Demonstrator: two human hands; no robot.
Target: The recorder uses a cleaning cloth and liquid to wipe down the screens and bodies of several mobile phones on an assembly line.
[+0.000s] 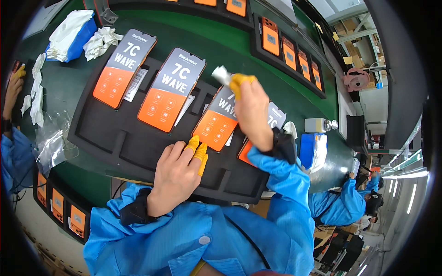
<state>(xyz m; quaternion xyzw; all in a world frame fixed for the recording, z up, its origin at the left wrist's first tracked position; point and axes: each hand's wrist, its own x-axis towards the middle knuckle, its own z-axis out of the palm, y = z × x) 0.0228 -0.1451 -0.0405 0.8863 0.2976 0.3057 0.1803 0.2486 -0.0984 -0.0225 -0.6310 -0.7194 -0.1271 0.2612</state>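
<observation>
The phones (171,89) are grey above, orange below, printed in white; the wipe (221,74) is white, the tray (145,149) black, the counter (221,51) green, the finger cots (202,153) yellow.

Green-topped bench (221,48) across the middle, brighter toward the far side, darker at left, with a small white glare near its right end. Beyond it at upper right, pale shelving (353,35) with brown boxes (352,48) on its levels. Next to the shelving, a round pink fan (356,80), and below that in view a stretch of white wall (371,108). Down the right side, a broad dark panel (399,69), bowed by the lens. At lower right, a grey ceiling, tilted, with long white strip lights (411,198), plus a black rack (343,250). At lower left, pale floor (55,248), dim toward the rim.
</observation>
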